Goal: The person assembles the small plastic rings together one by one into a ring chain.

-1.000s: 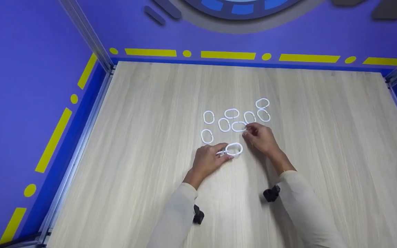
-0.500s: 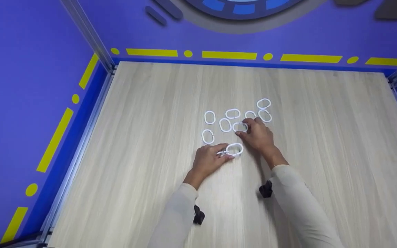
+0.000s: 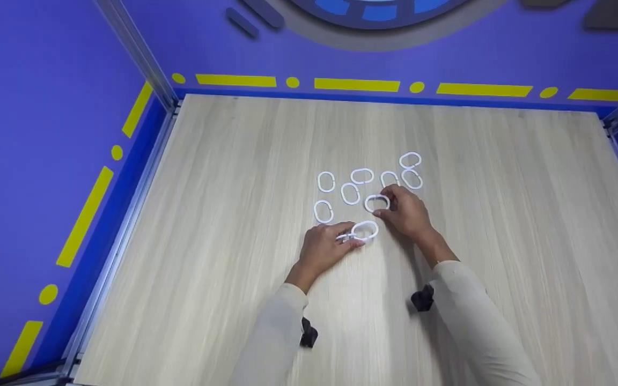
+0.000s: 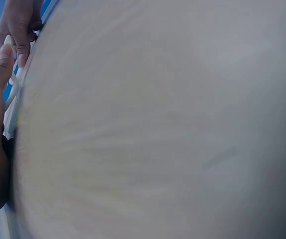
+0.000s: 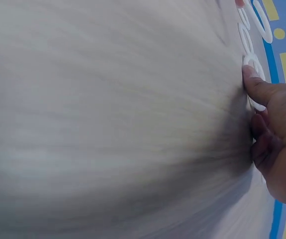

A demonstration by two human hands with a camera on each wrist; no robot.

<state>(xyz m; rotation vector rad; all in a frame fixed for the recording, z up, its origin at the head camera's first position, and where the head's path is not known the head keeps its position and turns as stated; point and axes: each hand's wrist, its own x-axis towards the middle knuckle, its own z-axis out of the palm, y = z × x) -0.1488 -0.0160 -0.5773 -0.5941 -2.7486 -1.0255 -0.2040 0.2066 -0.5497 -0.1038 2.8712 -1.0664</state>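
A pale wooden tabletop (image 3: pixel 223 187) fills most of the head view, with blue-purple walls (image 3: pixel 41 107) along the left and top of the frame. Two light sleeves (image 3: pixel 480 321) come up from the bottom edge.

The left hand (image 3: pixel 322 246), just below the centre, has thumb and fingers drawn close, pinching an oval link (image 3: pixel 376 229) and a side link (image 3: pixel 344 236); whether these two are joined I cannot tell. The right hand (image 3: pixel 408 212), right of centre and slightly higher, has thumb and fingertip only a link's width apart, gripping a white link (image 3: pixel 367 203) across its right end.

Seven loose links (image 3: pixel 342 193) lie above the hands, from the centre towards the right. All look like thin plastic: probably very light, stiff with slight spring, smooth enough to slip. Pinching the long sides should suit best, keeping fingertips off the small break visible in some.
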